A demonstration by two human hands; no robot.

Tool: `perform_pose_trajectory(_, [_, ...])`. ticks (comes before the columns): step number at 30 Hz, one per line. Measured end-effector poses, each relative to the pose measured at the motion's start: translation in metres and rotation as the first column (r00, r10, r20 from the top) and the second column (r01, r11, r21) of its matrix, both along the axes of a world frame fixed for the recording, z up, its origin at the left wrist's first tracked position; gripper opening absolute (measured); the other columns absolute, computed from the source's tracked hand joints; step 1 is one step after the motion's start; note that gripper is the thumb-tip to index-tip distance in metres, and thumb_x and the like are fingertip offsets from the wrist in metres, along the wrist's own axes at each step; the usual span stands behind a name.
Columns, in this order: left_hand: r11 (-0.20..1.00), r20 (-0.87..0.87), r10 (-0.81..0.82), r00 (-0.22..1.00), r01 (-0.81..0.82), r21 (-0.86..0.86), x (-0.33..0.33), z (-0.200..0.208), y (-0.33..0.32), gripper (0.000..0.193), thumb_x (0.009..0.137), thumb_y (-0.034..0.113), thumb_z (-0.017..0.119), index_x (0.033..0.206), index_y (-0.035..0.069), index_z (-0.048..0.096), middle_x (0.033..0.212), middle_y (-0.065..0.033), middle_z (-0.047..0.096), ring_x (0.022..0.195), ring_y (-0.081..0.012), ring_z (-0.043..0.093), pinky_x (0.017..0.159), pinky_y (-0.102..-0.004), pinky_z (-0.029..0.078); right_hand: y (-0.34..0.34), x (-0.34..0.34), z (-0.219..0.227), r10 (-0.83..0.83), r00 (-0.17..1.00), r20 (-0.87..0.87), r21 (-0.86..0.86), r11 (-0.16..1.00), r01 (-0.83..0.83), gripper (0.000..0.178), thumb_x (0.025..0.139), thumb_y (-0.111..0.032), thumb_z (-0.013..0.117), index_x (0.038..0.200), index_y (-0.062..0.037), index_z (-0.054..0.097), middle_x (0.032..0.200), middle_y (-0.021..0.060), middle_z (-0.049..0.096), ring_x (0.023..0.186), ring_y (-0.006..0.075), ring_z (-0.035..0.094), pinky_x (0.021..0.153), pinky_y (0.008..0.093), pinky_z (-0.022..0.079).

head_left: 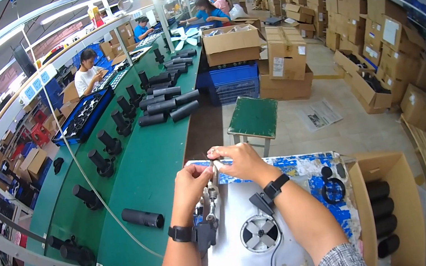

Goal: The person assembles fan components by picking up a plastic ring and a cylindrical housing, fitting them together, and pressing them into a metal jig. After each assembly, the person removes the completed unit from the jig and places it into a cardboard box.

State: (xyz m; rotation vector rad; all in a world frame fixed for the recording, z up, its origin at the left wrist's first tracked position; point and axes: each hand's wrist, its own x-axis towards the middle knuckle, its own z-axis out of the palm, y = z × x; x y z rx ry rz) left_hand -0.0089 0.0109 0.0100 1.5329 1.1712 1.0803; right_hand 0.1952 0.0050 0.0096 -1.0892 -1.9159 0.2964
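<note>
My left hand [195, 186] and my right hand [240, 163] meet over the far edge of a small worn blue-and-white table. Both are closed, with thumbs and fingertips pinched together around something too small and covered to make out. Just below the fingers is a long metal fitting [213, 201], partly hidden by the left hand and wrist. A round metal part with grey blades [260, 233] rests on the white sheet [230, 264] under my forearms, and a thin black cable runs from it. Black straps with small boxes are on both wrists.
A black cylinder [142, 218] lies on the green bench [136, 249] at left, with more black cylinders farther along. A black ring [333, 190] sits right on the table. Beside it stands a carton [361, 221] of black tubes. A green stool [253, 116] is ahead; co-workers sit beyond.
</note>
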Motion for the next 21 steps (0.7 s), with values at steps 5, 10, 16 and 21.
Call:
perform_pose_trajectory(5, [0.998, -0.067, -0.053, 0.996, 0.052, -0.026, -0.007, 0.001, 0.002, 0.019, 0.094, 0.013, 0.080, 0.087, -0.003, 0.074, 0.076, -0.0005, 0.071, 0.067, -0.0048, 0.059, 0.060, -0.0235, 0.046, 0.000, 0.000, -0.001, 0.019, 1.000, -0.001, 0.016, 1.000, -0.019, 0.036, 0.080, -0.013, 0.077, 0.115, -0.0039, 0.077, 0.121, 0.0142, 0.076, 0.108, 0.0324, 0.075, 0.097, 0.0375, 0.060])
perform_pose_trajectory(10, [1.000, 0.060, -0.020, 0.998, 0.021, -0.004, -0.001, -0.009, 0.000, 0.017, 0.094, 0.012, 0.080, 0.086, -0.001, 0.074, 0.076, 0.0006, 0.070, 0.067, -0.0043, 0.058, 0.060, -0.0224, 0.045, 0.000, 0.000, 0.001, 0.030, 1.000, -0.007, -0.013, 0.999, -0.030, 0.035, 0.080, -0.013, 0.076, 0.114, -0.0033, 0.077, 0.119, 0.0154, 0.077, 0.109, 0.0323, 0.075, 0.098, 0.0373, 0.059])
perform_pose_trajectory(16, [1.000, 0.065, -0.024, 0.998, 0.024, -0.001, 0.005, -0.006, -0.001, 0.016, 0.096, 0.010, 0.079, 0.085, -0.001, 0.073, 0.075, 0.0012, 0.069, 0.066, -0.0037, 0.057, 0.059, -0.0221, 0.044, 0.000, 0.001, -0.002, 0.044, 0.998, -0.036, 0.028, 0.999, -0.043, 0.034, 0.083, -0.017, 0.073, 0.114, -0.0053, 0.078, 0.118, 0.0143, 0.077, 0.104, 0.0346, 0.075, 0.094, 0.0402, 0.060])
perform_pose_trajectory(21, [1.000, 0.059, -0.007, 0.998, 0.007, 0.005, 0.005, -0.003, 0.001, 0.016, 0.096, 0.010, 0.079, 0.085, 0.000, 0.073, 0.076, 0.0011, 0.069, 0.065, -0.0034, 0.056, 0.058, -0.0223, 0.043, 0.000, 0.002, 0.002, 0.060, 0.997, -0.039, 0.008, 0.998, -0.060, 0.034, 0.082, -0.010, 0.074, 0.115, -0.0034, 0.077, 0.119, 0.0163, 0.077, 0.111, 0.0330, 0.074, 0.098, 0.0384, 0.059])
